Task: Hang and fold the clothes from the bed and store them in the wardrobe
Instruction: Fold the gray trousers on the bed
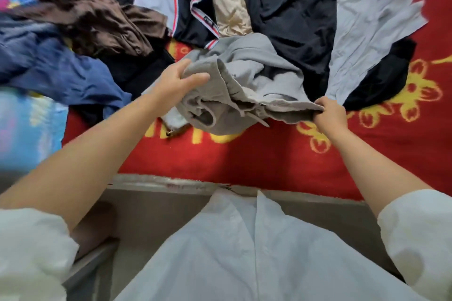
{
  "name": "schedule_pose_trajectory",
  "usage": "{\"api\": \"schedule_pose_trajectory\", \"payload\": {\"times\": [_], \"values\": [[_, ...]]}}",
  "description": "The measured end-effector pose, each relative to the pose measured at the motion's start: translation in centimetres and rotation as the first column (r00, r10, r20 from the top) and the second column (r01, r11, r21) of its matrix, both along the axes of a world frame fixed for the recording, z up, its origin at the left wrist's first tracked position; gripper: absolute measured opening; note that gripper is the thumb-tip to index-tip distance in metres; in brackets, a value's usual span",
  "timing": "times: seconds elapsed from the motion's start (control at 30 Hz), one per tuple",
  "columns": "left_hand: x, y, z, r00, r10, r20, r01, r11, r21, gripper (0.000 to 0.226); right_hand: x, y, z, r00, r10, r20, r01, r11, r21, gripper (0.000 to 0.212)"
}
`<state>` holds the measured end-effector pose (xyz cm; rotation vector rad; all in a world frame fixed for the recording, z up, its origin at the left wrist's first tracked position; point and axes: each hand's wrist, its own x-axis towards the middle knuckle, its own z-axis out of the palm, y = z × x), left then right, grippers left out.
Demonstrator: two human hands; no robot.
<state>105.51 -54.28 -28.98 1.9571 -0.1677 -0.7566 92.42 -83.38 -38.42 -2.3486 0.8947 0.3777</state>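
A crumpled grey garment with a drawstring waistband (pixel 247 85) lies on the red bedspread (pixel 244 154), just past the bed's near edge. My left hand (pixel 176 80) grips a bunch of its fabric at the left side. My right hand (pixel 329 115) pinches its waistband edge at the right, pulling it taut. More clothes lie behind: a brown garment (pixel 105 24), a navy one (pixel 61 68), a black one with red and white trim (pixel 195 7), a long black one (pixel 293 14) and a pale grey-white one (pixel 371 14).
A beige cloth (pixel 230 7) shows between the dark garments. A light blue patterned item (pixel 27 124) sits at the bed's left side. The bed's grey frame edge (pixel 159 183) runs across below the spread, right in front of my white shirt.
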Motion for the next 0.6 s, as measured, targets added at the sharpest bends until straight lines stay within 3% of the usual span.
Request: {"api": "schedule_pose_trajectory", "payload": {"times": [0.03,0.1,0.13,0.23,0.27,0.33,0.37,0.4,0.5,0.6], "values": [[-0.1,0.4,0.2,0.994,-0.088,0.06,0.079,0.987,0.14,0.061,-0.2,0.4,1.1,0.999,-0.051,0.011,0.05,0.996,0.077,0.028],[-0.2,0.5,0.3,0.967,-0.185,0.175,0.114,0.93,0.35,0.047,-0.5,0.9,2.9,0.995,-0.096,0.007,0.093,0.98,0.176,0.03],[-0.1,0.4,0.7,0.943,-0.225,0.244,0.107,0.902,0.417,0.038,-0.3,0.8,3.9,0.998,-0.056,-0.018,0.058,0.987,0.153,0.029],[0.5,1.2,1.3,0.818,-0.38,0.432,0.163,0.873,0.459,0.012,0.0,0.1,7.0,0.997,0.054,-0.055,-0.052,0.998,0.041,0.021],[0.7,1.6,1.3,0.774,-0.465,0.43,0.237,0.842,0.484,0.04,0.1,-0.3,7.8,0.998,0.047,-0.036,-0.047,0.999,0.025,0.021],[1.1,1.8,1.7,0.582,-0.706,0.403,0.346,0.663,0.663,0.077,0.2,-1.2,9.6,0.995,-0.003,0.102,0.004,1.0,-0.011,0.023],[1.1,1.3,2.6,0.48,-0.783,0.395,0.311,0.573,0.758,0.074,0.3,-1.5,10.9,0.981,-0.022,0.191,0.027,0.999,-0.025,0.024],[1.1,0.9,2.9,0.427,-0.804,0.414,0.246,0.543,0.803,0.065,0.4,-1.5,11.6,0.964,-0.024,0.264,0.032,0.999,-0.023,0.026],[1.4,-0.3,5.5,0.281,-0.764,0.581,0.197,0.638,0.744,0.037,0.5,-1.1,15.3,0.885,-0.081,0.458,0.063,0.997,0.054,0.039],[2.4,0.3,6.6,0.124,-0.727,0.676,0.204,0.685,0.699,0.036,1.0,-0.5,18.0,0.776,-0.213,0.594,0.135,0.976,0.172,0.039]]}}
